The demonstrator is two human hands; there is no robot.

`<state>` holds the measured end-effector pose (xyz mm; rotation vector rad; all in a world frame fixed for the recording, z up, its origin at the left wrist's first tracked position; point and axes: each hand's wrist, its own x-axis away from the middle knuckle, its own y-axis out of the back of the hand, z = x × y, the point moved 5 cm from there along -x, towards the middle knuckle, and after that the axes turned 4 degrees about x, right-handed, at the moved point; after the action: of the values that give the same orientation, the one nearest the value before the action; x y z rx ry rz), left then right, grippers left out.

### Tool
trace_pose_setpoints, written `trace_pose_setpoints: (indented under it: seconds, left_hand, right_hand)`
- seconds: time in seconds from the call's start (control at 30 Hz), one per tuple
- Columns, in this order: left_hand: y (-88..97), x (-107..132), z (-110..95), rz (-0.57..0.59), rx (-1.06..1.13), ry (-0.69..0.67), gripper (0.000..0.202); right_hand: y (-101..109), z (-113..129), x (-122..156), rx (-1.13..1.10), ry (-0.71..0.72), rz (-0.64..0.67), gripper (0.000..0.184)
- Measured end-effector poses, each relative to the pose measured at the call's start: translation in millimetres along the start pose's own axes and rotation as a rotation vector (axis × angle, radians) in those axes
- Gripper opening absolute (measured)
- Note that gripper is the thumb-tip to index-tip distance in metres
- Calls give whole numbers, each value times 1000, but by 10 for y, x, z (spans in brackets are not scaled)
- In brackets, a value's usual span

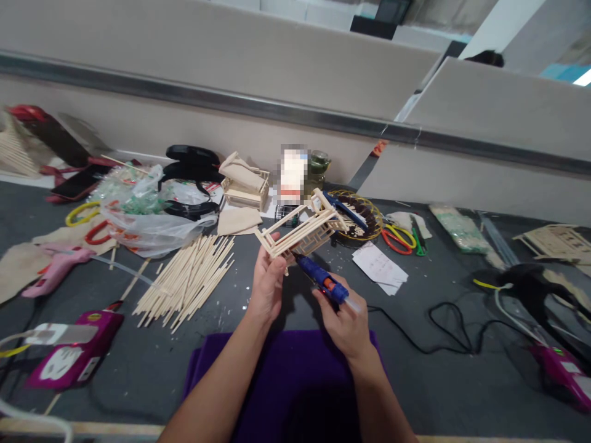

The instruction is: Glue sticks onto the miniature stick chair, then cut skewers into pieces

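My left hand (pixel 269 278) grips the near-left corner of a small frame built of wooden sticks (pixel 307 232), tilted up above the table. In my right hand (pixel 344 323) is a blue hot glue gun (pixel 323 278), its dark nozzle pointing up and left at the underside of the frame. Whether the nozzle touches the sticks I cannot tell. To the left of my left hand lies a loose pile of wooden sticks (pixel 189 280). Under my forearms is a purple cloth (pixel 295 375).
A wicker basket (pixel 376 212), red and yellow scissors (pixel 398 239) and paper sheets (pixel 381 268) lie beyond my right hand. At left are a pink glue gun (pixel 58 267), a plastic bag (pixel 143 227) and a magenta power box (pixel 76 347). A black cable (pixel 415 347) runs right.
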<state>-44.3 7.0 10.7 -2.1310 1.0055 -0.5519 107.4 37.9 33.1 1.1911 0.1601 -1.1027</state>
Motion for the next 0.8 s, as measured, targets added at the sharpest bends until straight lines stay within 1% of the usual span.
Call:
trace_pose_setpoints:
  seconds: [0.2, 0.4, 0.8]
  left_hand:
    - [15, -12, 8, 13, -18, -11, 69]
    - [21, -10, 2, 23, -26, -30, 66]
    - [34, -24, -2, 15, -25, -32, 67]
  right_hand:
    - [5, 9, 1, -7, 2, -4, 19]
    - [1, 7, 3, 5, 13, 0, 19]
    - [14, 0, 2, 20, 17, -17, 19]
